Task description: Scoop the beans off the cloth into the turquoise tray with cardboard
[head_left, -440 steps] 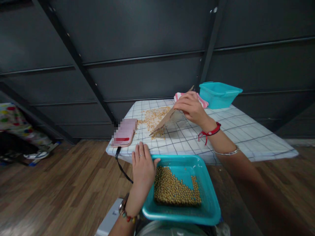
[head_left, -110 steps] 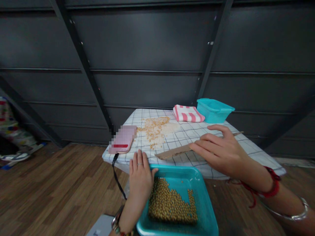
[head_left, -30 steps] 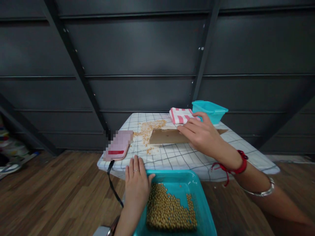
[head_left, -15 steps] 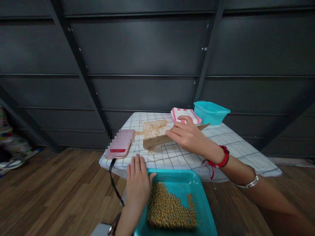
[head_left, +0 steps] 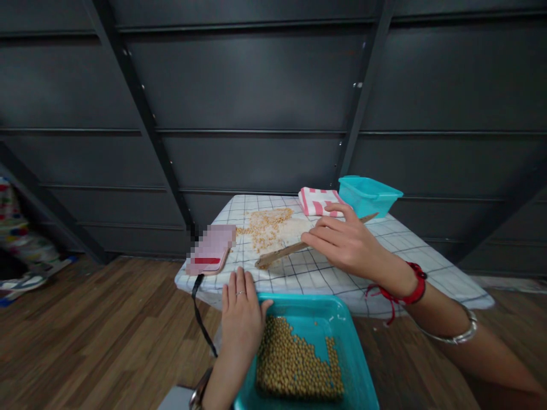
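Observation:
My right hand [head_left: 337, 239] is closed around a long wooden strip [head_left: 282, 250], which slants across the checked cloth with its left end nearer to me. Beyond the strip lies a scatter of yellow split grains [head_left: 271, 219] with pale powder. My left hand [head_left: 241, 313] lies flat with its fingers stretched out, at the left rim of a turquoise tray [head_left: 352, 336]; its thumb rests on the rim. Many round greenish-yellow beans [head_left: 294, 359] cover much of the tray's floor.
A pink phone-like device [head_left: 211, 247], partly pixelated, lies at the table's left edge with a black strap [head_left: 196, 307] hanging down. A pink-and-white striped cloth [head_left: 318, 200] and a turquoise basket [head_left: 370, 196] stand at the back right. A dark panelled wall [head_left: 256, 159] rises behind.
My right hand has drawn the wooden strip a little toward me and to the right, and the strip has turned so its narrow edge shows. My left hand stays at the tray.

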`<state>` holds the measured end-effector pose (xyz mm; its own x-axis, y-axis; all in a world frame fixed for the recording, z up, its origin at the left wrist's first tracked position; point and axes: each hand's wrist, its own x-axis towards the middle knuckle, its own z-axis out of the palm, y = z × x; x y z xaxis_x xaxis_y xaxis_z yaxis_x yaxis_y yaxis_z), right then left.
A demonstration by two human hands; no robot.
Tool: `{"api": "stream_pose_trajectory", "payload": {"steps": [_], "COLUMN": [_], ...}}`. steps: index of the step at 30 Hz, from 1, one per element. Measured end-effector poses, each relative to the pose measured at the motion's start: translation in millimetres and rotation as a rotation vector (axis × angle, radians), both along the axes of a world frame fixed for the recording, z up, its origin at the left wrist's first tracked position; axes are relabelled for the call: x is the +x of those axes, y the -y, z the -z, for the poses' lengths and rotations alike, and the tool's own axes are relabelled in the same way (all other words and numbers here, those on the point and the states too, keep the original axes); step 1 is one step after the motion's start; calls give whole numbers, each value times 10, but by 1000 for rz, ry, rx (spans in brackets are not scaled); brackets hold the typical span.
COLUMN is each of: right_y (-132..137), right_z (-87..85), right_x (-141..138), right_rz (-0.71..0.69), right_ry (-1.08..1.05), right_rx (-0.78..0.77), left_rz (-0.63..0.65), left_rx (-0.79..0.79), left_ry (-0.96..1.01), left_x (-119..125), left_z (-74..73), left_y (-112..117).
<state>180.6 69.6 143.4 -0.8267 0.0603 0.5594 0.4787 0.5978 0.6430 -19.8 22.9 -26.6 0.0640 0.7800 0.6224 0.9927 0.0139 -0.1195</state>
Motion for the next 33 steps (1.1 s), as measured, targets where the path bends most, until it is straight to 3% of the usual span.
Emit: {"api": "stream_pose_trajectory", "payload": {"steps": [9, 17, 24, 33], "right_y": [231, 412, 281, -98], "right_z": [-48, 127, 225, 319], "right_x": [301, 423, 350, 209], "right_rz": [-38, 50, 22, 74], "right_ry": [-33, 8, -1, -17], "right_rx": [-77, -103, -22, 67], "left_rz": [14, 10, 5, 7], "left_rx": [-39, -50, -45, -55], "left_ry": [30, 49, 47, 52], "left_x": [-22, -20, 1, -5], "left_z": [-44, -42, -15, -32], "left_y": [22, 26, 23, 28]}}
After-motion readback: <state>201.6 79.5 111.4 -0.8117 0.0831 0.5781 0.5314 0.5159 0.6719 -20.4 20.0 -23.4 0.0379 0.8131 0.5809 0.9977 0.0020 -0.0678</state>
